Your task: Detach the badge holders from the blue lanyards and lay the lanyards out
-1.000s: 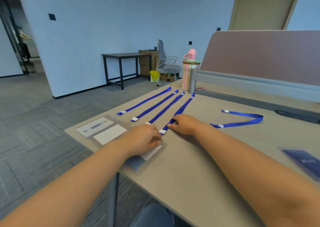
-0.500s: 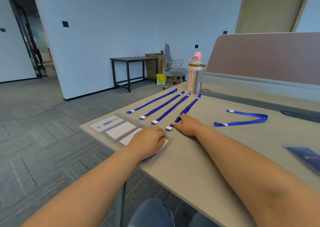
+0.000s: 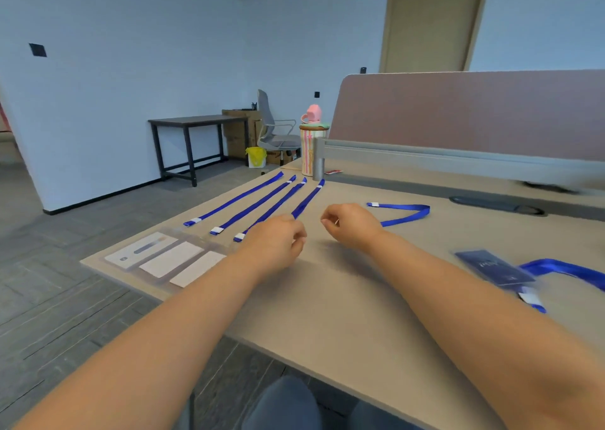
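Item: desk (image 3: pixel 327 298), lanyard sorting, fourth piece just finished

Change: a second ago the right hand (image 3: pixel 350 225) pressed the near end of the fourth lanyard (image 3: pixel 307 200) and the left hand (image 3: pixel 275 243) lay on a holder at the near-left edge. Both have since come off the surface.

Meaning: that lanyard looks released and laid, the last of four parallel strips (image 3: pixel 235 200) running to the far-left corner.

Badge holders (image 3: pixel 170 259): three show in a row along the near-left edge; a fourth, if there, is hidden by the left forearm.

Outstanding: a folded lanyard (image 3: pixel 406 215) toward the far edge; a dark holder (image 3: pixel 494 267) by the right edge, strap (image 3: pixel 563 269) apparently still attached.

Hands: raised side by side mid-desk, apart, fingers loosely curled, nothing seen in either
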A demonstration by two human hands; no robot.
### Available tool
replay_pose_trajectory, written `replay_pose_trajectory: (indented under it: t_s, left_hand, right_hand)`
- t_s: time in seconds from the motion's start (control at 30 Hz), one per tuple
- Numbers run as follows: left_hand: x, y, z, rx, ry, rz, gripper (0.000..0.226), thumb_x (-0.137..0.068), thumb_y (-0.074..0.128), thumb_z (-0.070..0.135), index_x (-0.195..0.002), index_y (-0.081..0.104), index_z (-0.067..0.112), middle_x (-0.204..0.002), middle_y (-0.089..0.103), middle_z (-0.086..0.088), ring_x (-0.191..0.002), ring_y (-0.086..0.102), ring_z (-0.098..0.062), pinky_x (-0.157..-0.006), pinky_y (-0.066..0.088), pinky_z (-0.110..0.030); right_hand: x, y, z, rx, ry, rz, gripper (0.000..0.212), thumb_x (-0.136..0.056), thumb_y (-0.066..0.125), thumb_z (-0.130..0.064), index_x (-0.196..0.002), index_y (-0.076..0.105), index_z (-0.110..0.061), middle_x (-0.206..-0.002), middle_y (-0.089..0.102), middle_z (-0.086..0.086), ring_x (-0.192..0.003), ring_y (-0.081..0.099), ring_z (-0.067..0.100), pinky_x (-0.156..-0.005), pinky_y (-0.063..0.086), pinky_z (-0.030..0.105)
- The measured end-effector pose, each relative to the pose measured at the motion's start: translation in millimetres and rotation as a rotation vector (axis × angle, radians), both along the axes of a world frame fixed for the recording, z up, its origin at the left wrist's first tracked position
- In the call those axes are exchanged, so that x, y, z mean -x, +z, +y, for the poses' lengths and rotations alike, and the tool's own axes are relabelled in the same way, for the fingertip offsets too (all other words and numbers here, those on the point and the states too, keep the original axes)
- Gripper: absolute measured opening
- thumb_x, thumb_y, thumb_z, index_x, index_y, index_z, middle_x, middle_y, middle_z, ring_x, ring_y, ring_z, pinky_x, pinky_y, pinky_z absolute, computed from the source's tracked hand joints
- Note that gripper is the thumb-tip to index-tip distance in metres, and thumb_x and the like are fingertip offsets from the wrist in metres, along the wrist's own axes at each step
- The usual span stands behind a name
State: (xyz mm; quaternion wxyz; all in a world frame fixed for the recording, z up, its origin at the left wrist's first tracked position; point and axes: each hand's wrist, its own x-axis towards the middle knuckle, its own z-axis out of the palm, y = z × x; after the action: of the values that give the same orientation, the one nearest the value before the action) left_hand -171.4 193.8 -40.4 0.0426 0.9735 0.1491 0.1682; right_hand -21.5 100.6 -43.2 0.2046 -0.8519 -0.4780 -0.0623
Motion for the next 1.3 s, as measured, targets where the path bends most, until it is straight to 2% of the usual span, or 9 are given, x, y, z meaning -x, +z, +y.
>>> replay_pose_trajectory:
  t_s: [0.17,0.3,0.6,0.8,0.9,1.03,1.17,1.23,1.3]
  left_hand:
    - [-57.6,0.1,-53.4,0.0,-0.161,0.027,0.022,-0.093,0.049,0.027,-0.111,0.061,0.021,-0.109,0.057,0.001,-0.096,0.053,-0.014,-0.08,0.047,-0.028]
    - [-101.0,-9.5,-94.1,-0.027,-0.302,0.092,0.027,-0.092,0.047,0.03,-0.117,0.057,0.023,-0.123,0.053,0.002,-0.111,0.052,-0.018,-0.089,0.047,-0.035]
    - [-160.3,-24.9,-168.8,-0.064,-0.608,0.191,0.052,-0.092,0.049,0.029,-0.141,0.035,0.023,-0.149,0.035,0.004,-0.135,0.035,-0.017,-0.107,0.034,-0.031]
    - [-182.8,-26.0,-170.4,-0.172,-0.642,0.249,0.042,-0.094,0.045,0.039,-0.134,0.045,0.026,-0.135,0.049,0.001,-0.122,0.047,-0.019,-0.094,0.044,-0.034]
    - [-184.7,-25.0,-166.8,-0.313,-0.667,0.187,0.037,-0.095,0.042,0.037,-0.128,0.051,0.024,-0.132,0.054,-0.001,-0.116,0.051,-0.024,-0.091,0.044,-0.035]
    - [-177.4,-17.6,-156.1,-0.32,-0.635,0.034,0.043,-0.092,0.044,0.013,-0.134,0.045,0.025,-0.135,0.052,0.002,-0.122,0.048,-0.022,-0.099,0.038,-0.032]
    - [-171.9,-14.2,-148.6,-0.387,-0.637,-0.302,0.036,-0.063,0.069,0.003,-0.094,0.07,0.021,-0.082,0.071,0.002,-0.072,0.067,-0.023,-0.062,0.047,-0.028]
    - [-172.6,-13.1,-146.4,-0.392,-0.597,-0.419,0.029,-0.062,0.062,0.004,-0.084,0.069,0.022,-0.073,0.066,0.003,-0.067,0.064,-0.023,-0.067,0.036,-0.029]
    - [-171.8,-9.2,-147.4,-0.384,-0.561,-0.501,0.03,-0.066,0.059,0.0,-0.087,0.068,0.019,-0.075,0.064,-0.001,-0.072,0.062,-0.027,-0.072,0.028,-0.029]
  right_hand:
    - [-32.3,-1.4,-82.3,-0.016,-0.189,-0.045,0.023,-0.092,0.047,-0.021,-0.1,0.067,-0.014,-0.1,0.069,0.007,-0.096,0.06,0.027,-0.081,0.051,0.04]
    - [-54.6,-0.2,-153.0,0.0,-0.344,-0.036,0.023,-0.092,0.048,-0.023,-0.101,0.067,-0.014,-0.103,0.069,0.006,-0.097,0.061,0.026,-0.083,0.049,0.035]
    - [-69.8,-9.7,-265.7,0.109,-0.455,0.197,0.023,-0.09,0.056,-0.029,-0.109,0.066,-0.019,-0.111,0.066,0.0,-0.098,0.058,0.014,-0.085,0.045,0.025]
    - [-73.9,-16.2,-270.2,0.105,-0.408,0.266,0.027,-0.094,0.049,-0.018,-0.116,0.065,-0.019,-0.12,0.063,0.0,-0.109,0.056,0.015,-0.091,0.043,0.023]
    - [-76.5,-14.3,-266.5,0.096,-0.383,0.282,0.029,-0.096,0.044,-0.018,-0.117,0.064,-0.018,-0.123,0.062,0.0,-0.11,0.054,0.015,-0.092,0.042,0.023]
    - [-77.8,-13.4,-256.5,-0.09,-0.383,0.339,0.029,-0.097,0.044,-0.025,-0.116,0.063,-0.017,-0.117,0.063,-0.001,-0.1,0.053,0.011,-0.084,0.041,0.022]
    - [-74.3,-19.4,-254.0,-0.309,-0.362,0.378,0.026,-0.092,0.051,-0.036,-0.104,0.065,-0.017,-0.096,0.066,-0.002,-0.087,0.059,0.011,-0.074,0.048,0.019]
    - [-70.6,-21.2,-254.7,-0.4,-0.324,0.394,0.024,-0.087,0.06,-0.036,-0.101,0.063,-0.017,-0.093,0.065,-0.003,-0.082,0.058,0.006,-0.068,0.047,0.012]
    - [-69.3,-20.5,-255.1,-0.545,-0.313,0.438,0.016,-0.087,0.061,-0.033,-0.096,0.059,-0.02,-0.093,0.066,-0.001,-0.084,0.061,0.009,-0.074,0.049,0.014]
